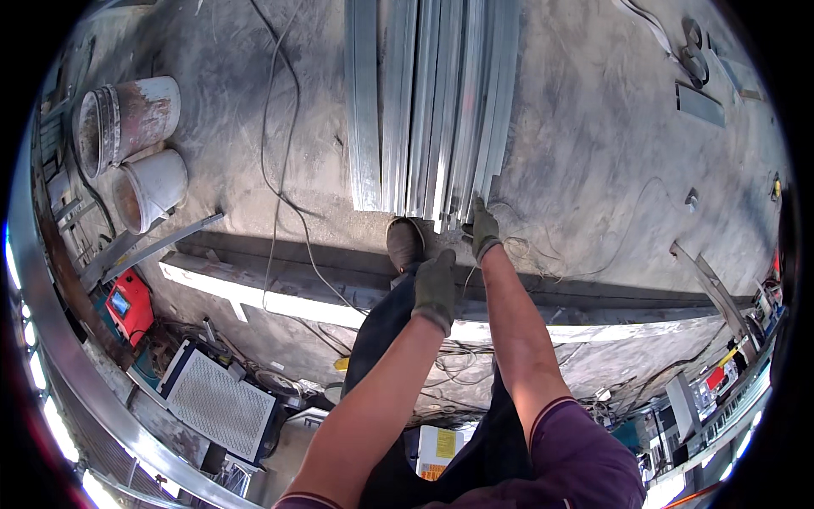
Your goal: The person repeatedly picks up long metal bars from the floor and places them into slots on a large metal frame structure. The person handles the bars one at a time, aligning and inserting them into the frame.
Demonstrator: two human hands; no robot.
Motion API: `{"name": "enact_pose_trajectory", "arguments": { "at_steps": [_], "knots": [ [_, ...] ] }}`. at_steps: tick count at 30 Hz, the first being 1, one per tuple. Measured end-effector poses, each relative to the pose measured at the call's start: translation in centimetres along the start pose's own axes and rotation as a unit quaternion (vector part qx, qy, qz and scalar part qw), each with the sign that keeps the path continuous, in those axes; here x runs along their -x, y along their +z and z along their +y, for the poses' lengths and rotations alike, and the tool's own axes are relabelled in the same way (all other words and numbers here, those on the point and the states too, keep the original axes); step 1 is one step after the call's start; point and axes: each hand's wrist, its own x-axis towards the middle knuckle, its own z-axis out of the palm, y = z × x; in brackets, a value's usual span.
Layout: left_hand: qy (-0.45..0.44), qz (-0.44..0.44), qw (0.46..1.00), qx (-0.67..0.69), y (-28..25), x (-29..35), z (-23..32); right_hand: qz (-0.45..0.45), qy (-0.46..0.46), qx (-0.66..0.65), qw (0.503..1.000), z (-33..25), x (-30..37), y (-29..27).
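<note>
Long grey metal profiles lie side by side in a bundle on the concrete floor, their uneven near ends toward me. My right hand, in a dark grey-green glove, is closed around the near end of a profile at the bundle's right side. The thumb sits left of that end and a finger runs along its right. My left hand, gloved alike, hangs over my leg short of the bundle. Nothing shows in it, and its fingers point forward, partly hidden by the back of the hand. My brown shoe stands just before the profile ends.
A pale beam crosses the floor under my legs. Dark cables trail left of the bundle. Two stained buckets lie at the far left, near a red machine. A flat metal piece rests at the far right.
</note>
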Motion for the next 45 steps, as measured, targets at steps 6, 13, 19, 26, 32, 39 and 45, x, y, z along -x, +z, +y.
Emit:
{"name": "enact_pose_trajectory", "arguments": {
  "at_steps": [6, 13, 19, 26, 32, 39, 45],
  "knots": [
    [-0.09, 0.108, 0.99, -0.012, 2.6, -8.3, 0.5, -0.058, -0.047, 0.027, 0.997, -0.5, 1.2, -1.7],
    [-0.104, 0.04, 0.994, 0.017, 2.4, -13.0, -2.1, -0.061, -0.22, 0.064, 0.972, 2.4, -2.6, -3.1],
    [-0.088, 0.026, 0.995, -0.045, 1.1, -14.6, -3.2, -0.103, -0.163, -0.013, 0.981, 2.0, 0.3, -2.6],
    [0.088, -0.023, 0.987, -0.134, 2.4, -14.6, -4.9, -0.098, -0.231, -0.006, 0.968, 2.1, -1.6, -3.6],
    [0.042, 0.023, 0.952, -0.302, 0.7, -18.2, -6.3, -0.109, -0.218, -0.001, 0.97, 1.3, -0.6, -2.2],
    [0.146, 0.07, 0.896, -0.413, 2.1, -15.3, -4.6, -0.108, -0.231, 0.045, 0.966, 0.5, -1.0, -2.6],
    [0.109, 0.057, 0.885, -0.448, 2.8, -14.3, -3.7, -0.2, -0.177, 0.004, 0.964, 0.0, -0.2, -2.8]
  ]
}}
